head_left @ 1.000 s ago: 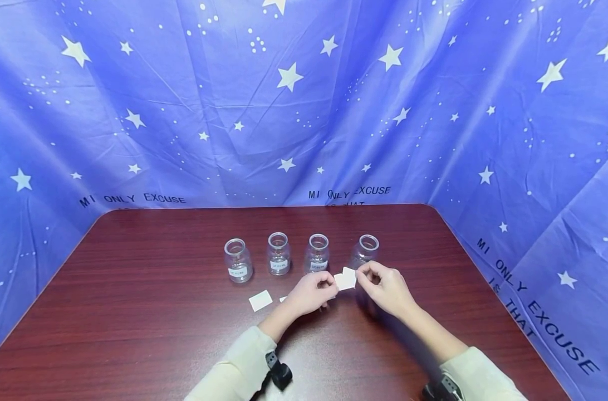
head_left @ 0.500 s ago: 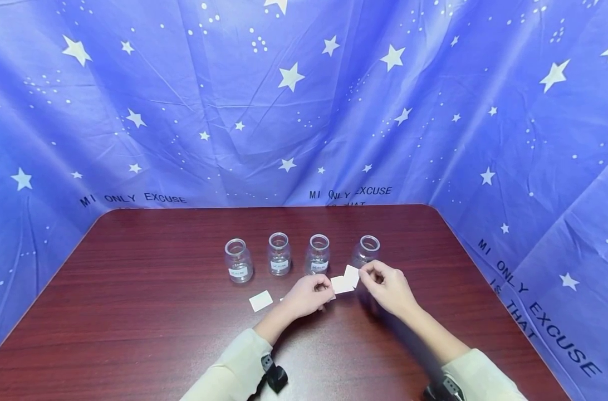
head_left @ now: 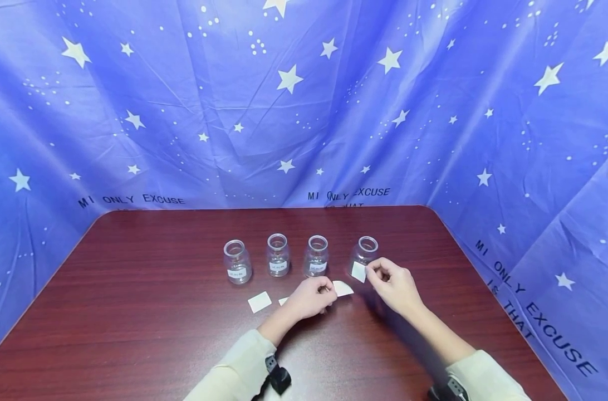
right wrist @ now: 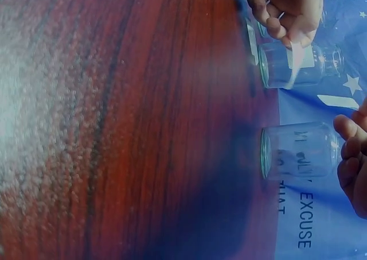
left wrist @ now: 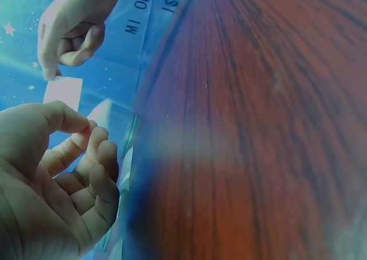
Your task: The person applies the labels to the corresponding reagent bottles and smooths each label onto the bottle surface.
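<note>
My right hand (head_left: 394, 285) pinches a small white sticker label (head_left: 358, 272) between thumb and index finger. In the head view the label overlaps the rightmost glass jar (head_left: 368, 245); the right wrist view shows a gap between the label (right wrist: 338, 101) and that jar (right wrist: 301, 151). My left hand (head_left: 311, 298) pinches a bent white backing paper (head_left: 342, 288), which is apart from the label. The jar at right stands upright, and no label shows on its visible glass. Left of it, a jar (head_left: 316, 256) bears a printed white label.
Two more labelled jars (head_left: 278, 253) (head_left: 238, 260) stand in the row to the left. A white paper piece (head_left: 259, 302) lies flat on the dark red wooden table (head_left: 133, 312); another white scrap (head_left: 283, 301) is mostly behind my left hand. A blue starry curtain (head_left: 234, 111) hangs behind.
The label in my right hand has come away from the backing paper and moved slightly right, toward the rightmost jar. The backing in my left hand now bends; that hand has hardly moved.
</note>
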Available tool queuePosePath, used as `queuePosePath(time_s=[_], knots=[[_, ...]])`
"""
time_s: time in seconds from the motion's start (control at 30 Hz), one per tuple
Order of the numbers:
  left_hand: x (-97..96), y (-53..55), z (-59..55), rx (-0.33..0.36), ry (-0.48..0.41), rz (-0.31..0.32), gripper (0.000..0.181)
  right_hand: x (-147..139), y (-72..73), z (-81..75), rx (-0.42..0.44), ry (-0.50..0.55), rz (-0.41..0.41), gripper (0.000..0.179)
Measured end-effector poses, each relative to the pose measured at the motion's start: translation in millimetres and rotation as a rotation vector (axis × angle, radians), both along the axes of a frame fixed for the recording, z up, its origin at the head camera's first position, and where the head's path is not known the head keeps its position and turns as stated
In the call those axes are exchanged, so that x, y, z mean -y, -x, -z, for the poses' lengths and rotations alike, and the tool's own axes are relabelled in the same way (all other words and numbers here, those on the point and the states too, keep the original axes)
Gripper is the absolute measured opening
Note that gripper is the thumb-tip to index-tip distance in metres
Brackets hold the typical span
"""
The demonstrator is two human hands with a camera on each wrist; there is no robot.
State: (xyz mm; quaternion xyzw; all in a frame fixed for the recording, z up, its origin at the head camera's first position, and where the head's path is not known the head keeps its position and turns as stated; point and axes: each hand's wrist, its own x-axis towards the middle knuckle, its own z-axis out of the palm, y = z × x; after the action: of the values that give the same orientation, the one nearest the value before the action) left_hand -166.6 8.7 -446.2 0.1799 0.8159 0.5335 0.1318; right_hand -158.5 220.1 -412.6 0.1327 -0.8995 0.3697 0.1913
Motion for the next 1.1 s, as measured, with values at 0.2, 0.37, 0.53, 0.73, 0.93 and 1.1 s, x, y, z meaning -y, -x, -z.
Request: queuePosePath(time_s=[0.2, 0.37, 0.53, 0.73, 0.93, 1.1], knots=[[-10.7, 2.0, 2.4, -0.008, 0.049, 0.014, 0.006, 0, -0.3, -0.4, 0.002, 0.000, 0.018, 0.006], [-22.2, 3.2, 5.3, 0.000, 0.098, 0.033, 0.007, 0, -0.9, 0.0, -0.005, 0.001, 0.024, 0.005], [-29.6, 2.1, 5.2, -0.032, 0.200, 0.038, 0.008, 0, -1.3, 0.3, -0.013, -0.001, 0.032, 0.006], [-33.4, 0.6, 0.9, -0.108, 0.375, -0.012, 0.009, 0, -1.5, -0.1, -0.024, -0.007, 0.032, 0.006], [-34.2, -0.8, -2.7, -0.133, 0.443, -0.074, 0.010, 0, -1.9, -0.8, -0.013, -0.008, 0.023, 0.006], [-32.7, -0.9, -4.9, -0.136, 0.438, -0.085, 0.013, 1, -0.7, -0.4, -0.010, -0.015, 0.021, 0.006]])
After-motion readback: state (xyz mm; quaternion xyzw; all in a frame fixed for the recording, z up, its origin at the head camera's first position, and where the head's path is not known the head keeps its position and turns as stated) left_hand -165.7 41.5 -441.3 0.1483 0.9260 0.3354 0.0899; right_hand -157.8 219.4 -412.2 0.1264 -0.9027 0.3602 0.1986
